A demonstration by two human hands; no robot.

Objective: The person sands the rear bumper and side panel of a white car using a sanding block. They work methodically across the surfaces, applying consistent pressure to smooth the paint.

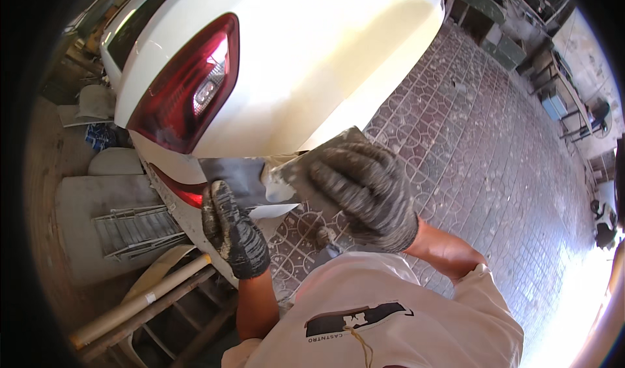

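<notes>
My left hand (pixel 236 234), in a dark knitted work glove, is closed at the lower left edge of a smooth grey flat plate (pixel 231 172). My right hand (pixel 364 192), gloved alike, grips a flat dark spreader (pixel 303 172), its fingers lying across the top. Pale, creamy filler (pixel 278 187) sits on the spreader's left edge, against the right end of the plate. Both tools are held just below the rear of a white car (pixel 293 55). Part of the grip of each hand is hidden.
A red tail light (pixel 189 88) and a red reflector (pixel 179 187) are left of my hands. Patterned paving (pixel 482 140) stretches right. A wooden frame with a pole (pixel 143 299) and a wire rack (pixel 140 231) lie lower left. Benches (pixel 566 84) line the far right.
</notes>
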